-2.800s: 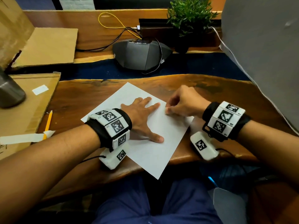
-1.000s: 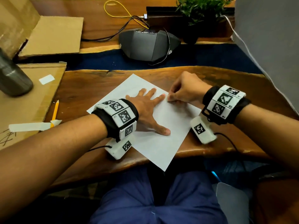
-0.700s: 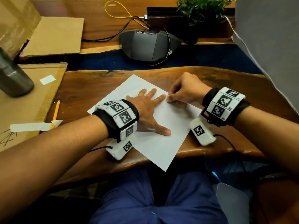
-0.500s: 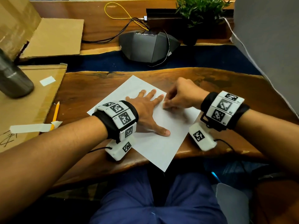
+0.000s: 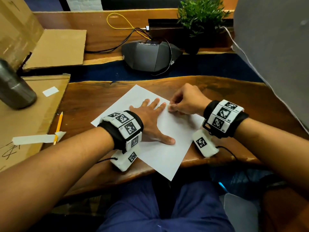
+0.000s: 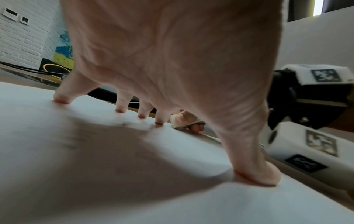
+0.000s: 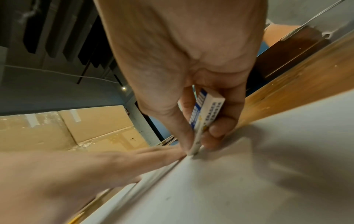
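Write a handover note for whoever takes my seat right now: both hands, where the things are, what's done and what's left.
Left hand: flat on the paper, fingers spread, pressing it to the table.
Right hand: pinches the eraser, whose tip is on the paper beside the left index fingertip.
Pencil: lies off to the left, by the cardboard.
Done: the sheet looks almost blank. Only faint marks show near the left fingers.
Left: probably rub out what remains at that spot, then put the eraser down. How much is left is hard to tell.

Wooden table (image 5: 100,94) — paper (image 5: 168,148), probably pencil (image 5: 58,125)
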`<state>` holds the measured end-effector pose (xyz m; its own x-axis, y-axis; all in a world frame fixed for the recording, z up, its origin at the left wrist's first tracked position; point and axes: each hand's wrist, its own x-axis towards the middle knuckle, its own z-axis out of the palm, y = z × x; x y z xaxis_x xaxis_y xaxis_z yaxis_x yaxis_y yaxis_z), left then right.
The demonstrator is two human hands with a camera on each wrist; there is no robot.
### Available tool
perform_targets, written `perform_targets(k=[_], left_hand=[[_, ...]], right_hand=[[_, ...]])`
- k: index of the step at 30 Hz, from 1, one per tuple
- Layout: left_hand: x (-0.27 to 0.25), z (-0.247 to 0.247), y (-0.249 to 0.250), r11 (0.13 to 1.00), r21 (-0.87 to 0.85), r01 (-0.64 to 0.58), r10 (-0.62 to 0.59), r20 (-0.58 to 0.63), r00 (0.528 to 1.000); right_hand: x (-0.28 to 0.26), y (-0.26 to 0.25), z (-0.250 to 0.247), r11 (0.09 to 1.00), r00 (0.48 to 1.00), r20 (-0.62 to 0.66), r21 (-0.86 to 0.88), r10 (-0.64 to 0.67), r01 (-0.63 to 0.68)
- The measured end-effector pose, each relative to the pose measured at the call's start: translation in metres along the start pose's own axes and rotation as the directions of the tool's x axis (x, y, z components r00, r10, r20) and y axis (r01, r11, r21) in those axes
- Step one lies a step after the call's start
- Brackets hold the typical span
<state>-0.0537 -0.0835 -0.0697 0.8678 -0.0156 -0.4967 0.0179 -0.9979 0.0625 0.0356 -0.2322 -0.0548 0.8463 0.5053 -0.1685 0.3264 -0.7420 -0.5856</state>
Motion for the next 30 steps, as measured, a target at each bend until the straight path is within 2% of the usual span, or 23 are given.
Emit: perform_targets(k=[3, 8, 11, 13, 15, 17, 19, 21, 23, 28, 30], left_hand=[[0.0, 0.0, -0.001, 1.0, 0.0, -0.007, 0.007, -0.007, 1.0], [-0.001, 0.001, 0.0, 0.999, 0.033, -0.018, 0.019, -0.02, 1.0], [-0.004, -0.002, 0.0, 0.996, 0.087, -0.013, 0.014, -0.022, 1.0], [-0.012, -0.002, 0.001, 0.986, 0.143, -0.088, 0.099, -0.072, 0.993], [-0.022, 0.003, 0.007, 0.93, 0.225, -0.29, 0.315, -0.084, 0.945], [-0.034, 0.016, 0.018, 0.827, 0.272, -0.492, 0.511, 0.004, 0.86], [-0.04, 0.032, 0.026, 0.758, 0.271, -0.594, 0.592, 0.097, 0.8], [-0.038, 0.038, 0.024, 0.748, 0.222, -0.625, 0.618, 0.108, 0.779], [-0.031, 0.034, 0.01, 0.777, 0.18, -0.603, 0.599, 0.081, 0.796], [-0.015, 0.011, -0.022, 0.919, 0.232, -0.318, 0.316, 0.048, 0.948], [-0.017, 0.009, -0.021, 0.918, 0.252, -0.306, 0.314, 0.008, 0.949]], right_hand=[[-0.015, 0.004, -0.011, 1.0, 0.995, 0.093, -0.014, -0.021, 0.022], [-0.024, 0.031, -0.04, 0.968, 0.973, 0.212, -0.248, 0.092, -0.037], [-0.024, 0.041, -0.04, 0.971, 0.962, 0.256, -0.237, 0.093, -0.031], [-0.023, 0.041, -0.041, 0.976, 0.96, 0.265, -0.215, 0.086, -0.028], [-0.02, 0.042, -0.042, 0.975, 0.958, 0.275, -0.222, 0.085, -0.023], [-0.017, 0.043, -0.043, 0.973, 0.951, 0.298, -0.232, 0.079, -0.008], [-0.015, 0.042, -0.044, 0.972, 0.945, 0.318, -0.236, 0.074, 0.003], [-0.014, 0.042, -0.044, 0.972, 0.944, 0.322, -0.235, 0.077, 0.001], [-0.015, 0.042, -0.044, 0.971, 0.947, 0.313, -0.237, 0.075, 0.001], [-0.017, 0.042, -0.043, 0.969, 0.952, 0.296, -0.248, 0.079, -0.003], [-0.017, 0.041, -0.043, 0.969, 0.954, 0.291, -0.248, 0.079, -0.005]])
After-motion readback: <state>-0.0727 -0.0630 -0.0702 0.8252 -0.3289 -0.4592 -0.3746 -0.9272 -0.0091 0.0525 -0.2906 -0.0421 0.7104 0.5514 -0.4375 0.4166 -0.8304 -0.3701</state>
